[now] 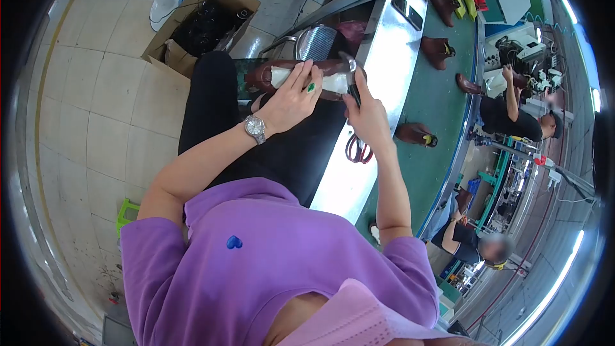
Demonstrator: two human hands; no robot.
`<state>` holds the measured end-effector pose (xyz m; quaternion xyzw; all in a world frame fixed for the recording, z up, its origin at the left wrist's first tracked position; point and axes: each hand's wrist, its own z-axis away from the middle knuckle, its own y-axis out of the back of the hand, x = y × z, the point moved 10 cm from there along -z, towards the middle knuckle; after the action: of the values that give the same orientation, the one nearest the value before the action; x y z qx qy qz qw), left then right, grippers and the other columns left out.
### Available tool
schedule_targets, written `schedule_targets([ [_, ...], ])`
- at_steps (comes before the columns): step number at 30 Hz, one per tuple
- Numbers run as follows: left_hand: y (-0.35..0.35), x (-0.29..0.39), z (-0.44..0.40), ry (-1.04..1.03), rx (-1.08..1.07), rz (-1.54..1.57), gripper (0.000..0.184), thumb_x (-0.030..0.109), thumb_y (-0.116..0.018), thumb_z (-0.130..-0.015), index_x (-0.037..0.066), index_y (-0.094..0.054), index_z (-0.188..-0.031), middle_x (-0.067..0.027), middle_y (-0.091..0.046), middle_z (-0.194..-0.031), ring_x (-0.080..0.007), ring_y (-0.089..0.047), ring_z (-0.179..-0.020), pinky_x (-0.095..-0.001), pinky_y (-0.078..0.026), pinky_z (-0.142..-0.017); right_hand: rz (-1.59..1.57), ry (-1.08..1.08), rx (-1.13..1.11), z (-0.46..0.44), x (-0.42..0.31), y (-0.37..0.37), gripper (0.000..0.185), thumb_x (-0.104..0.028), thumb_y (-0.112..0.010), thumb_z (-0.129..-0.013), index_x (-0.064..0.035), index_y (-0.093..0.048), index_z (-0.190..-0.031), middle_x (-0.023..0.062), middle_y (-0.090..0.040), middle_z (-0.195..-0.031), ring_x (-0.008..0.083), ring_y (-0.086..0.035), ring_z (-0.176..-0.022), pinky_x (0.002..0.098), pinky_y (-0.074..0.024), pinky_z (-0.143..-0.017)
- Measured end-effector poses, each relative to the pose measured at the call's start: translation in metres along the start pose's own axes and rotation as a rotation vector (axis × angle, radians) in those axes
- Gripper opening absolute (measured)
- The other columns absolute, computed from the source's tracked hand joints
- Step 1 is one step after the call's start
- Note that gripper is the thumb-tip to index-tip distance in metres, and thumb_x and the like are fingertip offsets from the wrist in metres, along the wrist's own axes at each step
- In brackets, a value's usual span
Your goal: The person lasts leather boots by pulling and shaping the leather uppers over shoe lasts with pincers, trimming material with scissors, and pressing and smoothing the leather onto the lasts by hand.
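Note:
A brown leather boot [259, 78] lies sideways across my lap, with a strip of white material [335, 84] along it. My left hand [289, 101] holds the boot, its fingers pressed on the white material; a watch and a green-stoned ring are on this arm and hand. My right hand [368, 112] is closed around the dark handle of a hammer [349, 63], whose shiny metal head is at the boot's right end. Fingers hide part of the boot and handle. Red-handled scissors [357, 149] lie on the metal ledge just below my right hand.
Several brown boots, one [437, 52] among them, stand on the green conveyor belt [419, 179]. Phones [407, 11] lie on the metal ledge [346, 179]. A cardboard box [168, 41] of dark items sits on the floor. Two other people [506, 118] work across the belt.

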<state>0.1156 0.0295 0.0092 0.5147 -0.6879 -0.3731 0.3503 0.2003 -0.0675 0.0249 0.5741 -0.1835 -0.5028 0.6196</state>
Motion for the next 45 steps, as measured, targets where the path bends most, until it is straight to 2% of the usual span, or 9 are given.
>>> schedule_targets([
  [6, -0.001, 0.0, 0.002, 0.014, -0.008, 0.011, 0.051, 0.016, -0.063, -0.085, -0.014, -0.051, -0.124, -0.025, -0.051, -0.128, -0.041, -0.046, -0.129, -0.0476, -0.035, -0.112, 0.151, 0.111, 0.277, 0.016, -0.042, 0.013, 0.062, -0.017, -0.057, -0.095, -0.0157, -0.031, -0.151, 0.0185, -0.068, -0.074, 0.0422, -0.066, -0.067, 0.0495, -0.0514, -0.066],
  [7, -0.002, 0.0, 0.002, 0.014, -0.016, 0.008, 0.052, 0.016, -0.063, -0.085, -0.014, -0.05, -0.125, -0.0253, -0.051, -0.128, -0.0412, -0.046, -0.13, -0.0478, -0.035, -0.112, 0.206, 0.017, 0.023, 0.011, -0.035, -0.011, 0.061, -0.016, -0.056, -0.095, -0.0156, -0.031, -0.151, 0.0213, -0.068, -0.078, 0.0467, -0.065, -0.07, 0.0534, -0.0498, -0.067],
  [11, 0.002, -0.002, 0.002, 0.022, 0.061, 0.103, 0.04, 0.01, -0.054, -0.084, -0.016, -0.057, -0.114, -0.0271, -0.051, -0.125, -0.0449, -0.047, -0.127, -0.0484, -0.036, -0.112, 0.187, 0.075, 0.005, 0.016, -0.061, 0.016, 0.063, -0.016, -0.056, -0.095, -0.0149, -0.027, -0.151, 0.0232, -0.067, -0.076, 0.0449, -0.065, -0.07, 0.0523, -0.0499, -0.065],
  [14, -0.002, -0.004, 0.002, 0.056, 0.011, 0.129, 0.053, 0.014, -0.067, -0.081, -0.014, -0.05, -0.123, -0.0239, -0.05, -0.128, -0.0399, -0.044, -0.131, -0.0474, -0.035, -0.112, 0.008, 0.106, 0.32, 0.023, -0.058, 0.015, 0.069, -0.016, -0.057, -0.093, -0.0165, -0.024, -0.153, 0.0228, -0.065, -0.067, 0.0409, -0.066, -0.064, 0.0515, -0.0501, -0.056],
  [19, 0.021, -0.033, -0.011, 0.247, -0.04, 0.065, 0.048, 0.011, -0.06, -0.081, -0.011, -0.053, -0.123, -0.0221, -0.052, -0.125, -0.0373, -0.048, -0.125, -0.0459, -0.034, -0.113, 0.275, 0.146, 0.016, 0.014, -0.058, -0.003, 0.063, -0.017, -0.053, -0.096, -0.0144, -0.023, -0.152, 0.0232, -0.066, -0.069, 0.0409, -0.066, -0.062, 0.0503, -0.0492, -0.055],
  [23, 0.02, -0.038, -0.001, 0.212, -0.24, -0.078, 0.046, 0.011, -0.051, -0.086, -0.009, -0.053, -0.127, -0.0231, -0.055, -0.125, -0.0346, -0.049, -0.124, -0.0461, -0.029, -0.115, 0.053, 0.124, 0.301, 0.023, -0.076, 0.01, 0.068, -0.015, -0.056, -0.093, -0.0145, -0.023, -0.153, 0.0229, -0.065, -0.067, 0.041, -0.066, -0.062, 0.0501, -0.0499, -0.055],
  [28, 0.02, -0.032, 0.005, 0.165, -0.239, -0.153, 0.047, 0.011, -0.05, -0.086, -0.009, -0.052, -0.129, -0.0241, -0.054, -0.131, -0.0338, -0.048, -0.127, -0.045, -0.028, -0.116, 0.141, 0.156, 0.098, 0.007, -0.075, -0.011, 0.067, -0.017, -0.056, -0.095, -0.0135, -0.021, -0.153, 0.0224, -0.065, -0.069, 0.0415, -0.066, -0.064, 0.0505, -0.0497, -0.054],
  [37, 0.032, -0.082, 0.028, 0.452, 0.013, 0.642, 0.085, 0.009, -0.08, -0.069, 0.001, -0.038, -0.143, -0.0182, -0.057, -0.132, -0.0355, -0.05, -0.126, -0.0413, -0.041, -0.105, 0.068, 0.178, 0.083, 0.011, -0.085, -0.022, 0.067, -0.014, -0.054, -0.094, -0.0118, -0.021, -0.152, 0.0244, -0.067, -0.077, 0.0434, -0.066, -0.066, 0.0538, -0.0497, -0.058],
  [45, 0.012, -0.104, 0.034, 0.495, -0.17, 0.959, 0.102, 0.015, -0.084, -0.068, 0.008, -0.026, -0.151, -0.0123, -0.06, -0.131, -0.0328, -0.059, -0.115, -0.0361, -0.047, -0.096, 0.034, 0.184, 0.145, 0.01, -0.077, -0.038, 0.067, -0.018, -0.059, -0.091, -0.0179, -0.028, -0.15, 0.0232, -0.065, -0.068, 0.0445, -0.065, -0.065, 0.0558, -0.05, -0.061],
])
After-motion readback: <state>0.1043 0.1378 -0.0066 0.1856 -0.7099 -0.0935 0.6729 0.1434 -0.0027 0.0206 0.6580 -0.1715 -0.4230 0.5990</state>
